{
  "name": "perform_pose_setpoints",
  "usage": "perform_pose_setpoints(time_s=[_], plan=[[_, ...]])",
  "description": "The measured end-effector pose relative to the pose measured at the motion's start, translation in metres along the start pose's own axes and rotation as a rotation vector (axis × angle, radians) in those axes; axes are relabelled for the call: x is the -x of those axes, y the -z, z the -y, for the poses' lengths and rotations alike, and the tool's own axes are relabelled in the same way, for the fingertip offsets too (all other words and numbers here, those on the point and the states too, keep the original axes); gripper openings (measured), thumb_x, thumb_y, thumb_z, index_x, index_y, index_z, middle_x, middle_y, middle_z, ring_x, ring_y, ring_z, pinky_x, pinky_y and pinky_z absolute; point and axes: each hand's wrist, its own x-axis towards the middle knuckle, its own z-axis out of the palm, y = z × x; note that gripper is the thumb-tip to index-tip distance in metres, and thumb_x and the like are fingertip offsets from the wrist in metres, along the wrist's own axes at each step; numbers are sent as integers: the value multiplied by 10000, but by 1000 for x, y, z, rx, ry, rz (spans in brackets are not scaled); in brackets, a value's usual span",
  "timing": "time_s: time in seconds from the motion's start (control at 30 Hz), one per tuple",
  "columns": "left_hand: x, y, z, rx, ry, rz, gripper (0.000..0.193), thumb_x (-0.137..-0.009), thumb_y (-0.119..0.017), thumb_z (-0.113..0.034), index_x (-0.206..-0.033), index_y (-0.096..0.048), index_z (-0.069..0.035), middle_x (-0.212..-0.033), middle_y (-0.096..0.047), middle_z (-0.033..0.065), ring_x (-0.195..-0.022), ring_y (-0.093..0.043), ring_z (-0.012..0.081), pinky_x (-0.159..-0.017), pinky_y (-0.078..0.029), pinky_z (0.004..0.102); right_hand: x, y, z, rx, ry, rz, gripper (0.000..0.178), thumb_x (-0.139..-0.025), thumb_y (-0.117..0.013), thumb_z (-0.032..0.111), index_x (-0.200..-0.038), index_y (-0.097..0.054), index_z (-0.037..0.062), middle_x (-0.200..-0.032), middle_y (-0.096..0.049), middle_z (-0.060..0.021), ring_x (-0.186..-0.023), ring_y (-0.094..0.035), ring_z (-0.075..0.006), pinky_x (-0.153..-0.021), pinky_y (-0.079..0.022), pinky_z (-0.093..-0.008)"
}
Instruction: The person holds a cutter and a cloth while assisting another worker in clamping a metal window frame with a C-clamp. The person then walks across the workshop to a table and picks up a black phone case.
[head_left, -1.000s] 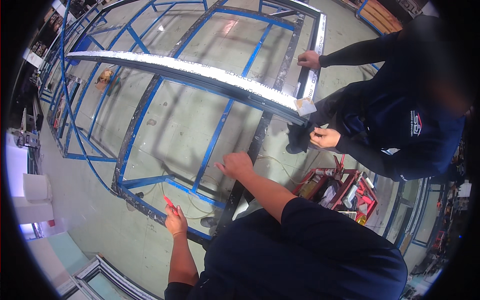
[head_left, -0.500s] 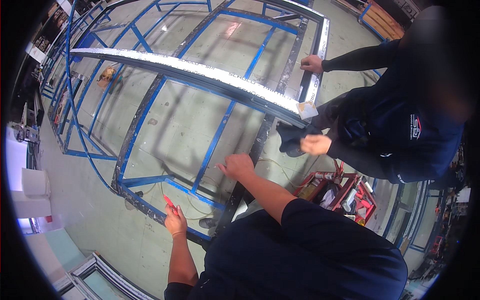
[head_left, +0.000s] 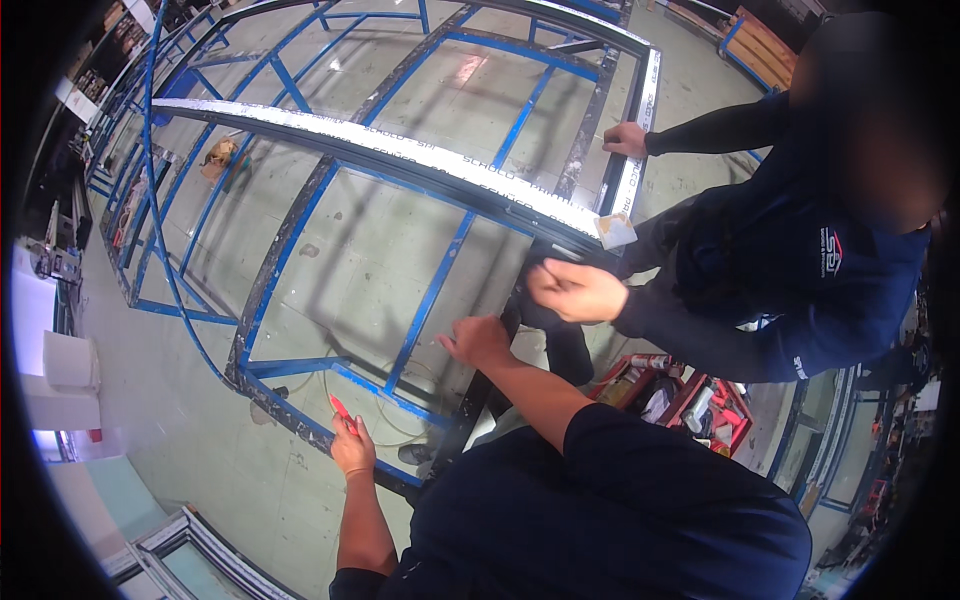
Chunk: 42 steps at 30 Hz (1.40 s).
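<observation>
My left hand [head_left: 353, 450] is closed around a slim red tool with a pointed tip [head_left: 342, 411]; its exact kind does not show. It is over the near-left rail of a blue and black metal stand [head_left: 300, 428]. Closer to the middle, my right hand [head_left: 480, 342] is held above the stand's near corner, fingers curled and thumb side to the left. Whatever it may pinch is too small to make out. Across the stand lies a dark window or door frame [head_left: 440, 160] with printed white film along its bars.
At the right a co-worker holds one hand [head_left: 580, 291] close to mine, the other hand [head_left: 626, 139] on the frame. A red toolbox [head_left: 680, 405] sits on the floor [head_left: 170, 400]. A blue hose [head_left: 160, 250] hangs at the left; another frame [head_left: 200, 545] is at lower left.
The co-worker's near hand has reached left and up, toward the frame's corner and my right hand. The small pale thing at my right fingertips no longer shows. My left hand has hardly moved.
</observation>
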Motion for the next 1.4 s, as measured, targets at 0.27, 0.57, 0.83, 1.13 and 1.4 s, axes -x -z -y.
perform_pose_setpoints(time_s=[0.27,0.57,0.83,1.13,1.4], plan=[[3,-2,5,8,-9,-22,411,-953,-567,-287,-1269,-424,-67,-839,-677,201,-722,-643,423,-642,-484,512,3,-7,2,-127,-147,102,546,-914,-501,586,-874,-693,76,-810,-699,-120,-786,-702,-339,-666,-566,-465],[1,-2,2,3,-16,-20,409,-953,-564,-283,-1268,-422,-63,-819,-671,209,-712,-637,429,-632,-479,516,4,-20,-3,-132,-132,102,578,-933,-438,610,-1034,-657,85,-919,-713,-118,-807,-703,-366,-675,-564,-491],[1,0,0,24,-33,-40,397,-960,-550,-284,-1259,-417,-61,-814,-666,217,-712,-635,433,-629,-473,517,2,-11,0,-117,-151,163,572,-932,-431,611,-1067,-646,98,-954,-718,-119,-863,-707,-348,-715,-568,-489],[0,0,0,12,-13,-24,401,-958,-552,-294,-1258,-417,-64,-814,-668,220,-711,-633,440,-634,-473,524,2,8,4,-138,-182,277,606,-937,-411,619,-1110,-629,81,-1004,-708,-166,-942,-693,-357,-786,-554,-482],[1,0,1,14,-18,-29,405,-953,-562,-284,-1266,-424,-65,-819,-670,211,-709,-635,436,-631,-477,520,1,9,4,-150,-202,300,616,-935,-411,626,-1129,-625,82,-1028,-705,-176,-966,-686,-366,-809,-545,-487]])
